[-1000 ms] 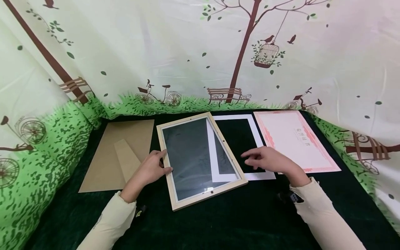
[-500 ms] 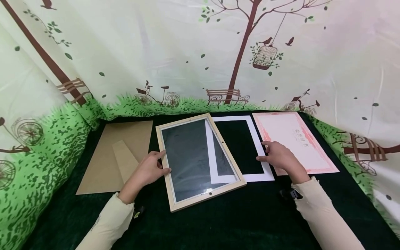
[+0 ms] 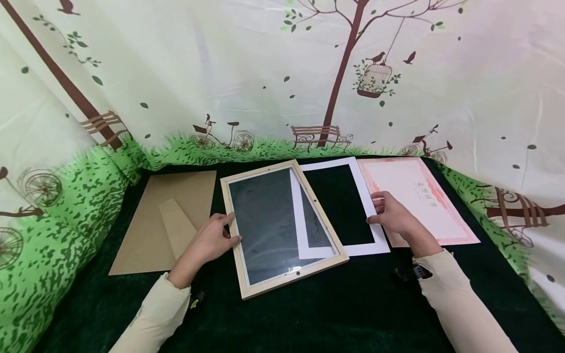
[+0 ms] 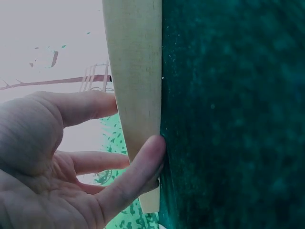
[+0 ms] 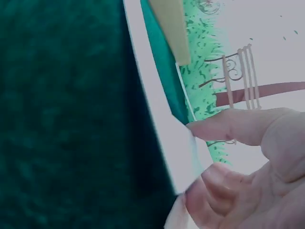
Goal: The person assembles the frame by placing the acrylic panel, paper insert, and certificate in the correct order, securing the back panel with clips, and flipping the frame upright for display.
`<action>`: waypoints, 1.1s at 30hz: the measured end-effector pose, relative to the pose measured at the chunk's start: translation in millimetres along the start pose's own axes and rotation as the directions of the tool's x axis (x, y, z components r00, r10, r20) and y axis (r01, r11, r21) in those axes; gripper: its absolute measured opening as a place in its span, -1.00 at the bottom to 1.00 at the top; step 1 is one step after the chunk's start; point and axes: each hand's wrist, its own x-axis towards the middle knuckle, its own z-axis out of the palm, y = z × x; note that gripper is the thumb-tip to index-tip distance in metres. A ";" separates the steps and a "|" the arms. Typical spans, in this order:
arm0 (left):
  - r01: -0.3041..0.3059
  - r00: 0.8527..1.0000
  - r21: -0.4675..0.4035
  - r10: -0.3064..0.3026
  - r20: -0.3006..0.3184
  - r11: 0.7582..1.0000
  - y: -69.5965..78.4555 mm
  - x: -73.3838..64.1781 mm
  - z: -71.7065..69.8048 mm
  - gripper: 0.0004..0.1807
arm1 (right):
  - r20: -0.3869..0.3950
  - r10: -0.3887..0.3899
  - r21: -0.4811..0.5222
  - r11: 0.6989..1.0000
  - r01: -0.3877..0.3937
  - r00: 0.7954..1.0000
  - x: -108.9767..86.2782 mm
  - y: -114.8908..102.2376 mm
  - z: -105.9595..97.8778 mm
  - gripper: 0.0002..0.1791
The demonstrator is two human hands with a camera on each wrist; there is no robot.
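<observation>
In the head view, a wooden picture frame (image 3: 291, 274) with a clear pane lies tilted across the middle of the table. My left hand (image 3: 211, 239) grips its left side; in the left wrist view the thumb and fingers (image 4: 95, 106) lie along the frame's wooden edge (image 4: 136, 71). Partly under the frame is a white mat board (image 3: 366, 206) with a rectangular opening. My right hand (image 3: 394, 215) pinches the mat's right border. In the right wrist view, thumb and fingers hold the mat's white strip (image 5: 174, 143), whose edge stands off the cloth.
A brown backing board (image 3: 141, 230) with a folded stand lies at the left. At the right is a pink-bordered sheet (image 3: 423, 206), its left edge partly under the mat and hand. Dark green cloth (image 3: 309, 318) covers the table. A printed curtain (image 3: 229, 73) hangs behind.
My right hand has moved right from over the mat's opening to its right border and taken hold. The mat's right side is slightly raised and shifted. My left hand stays on the frame.
</observation>
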 end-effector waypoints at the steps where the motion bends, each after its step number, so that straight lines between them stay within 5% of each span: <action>1: -0.001 1.000 0.000 0.001 -0.002 1.000 -0.1 0.5 0.4 -0.24 | -0.002 -0.004 0.029 1.000 0.004 1.000 -1.1 0.2 -0.8 -0.14; 15: 0.049 0.998 -0.126 -0.053 -0.032 0.991 -1.3 4.3 1.5 -0.23 | -0.103 -0.141 0.018 0.989 0.143 0.985 -9.5 5.4 -25.3 -0.25; 33: 0.048 0.990 -0.064 -0.056 -0.130 0.997 -6.8 7.0 -2.2 -0.31 | -0.186 -0.134 -0.019 0.991 0.133 0.973 -24.4 22.8 -74.8 -0.24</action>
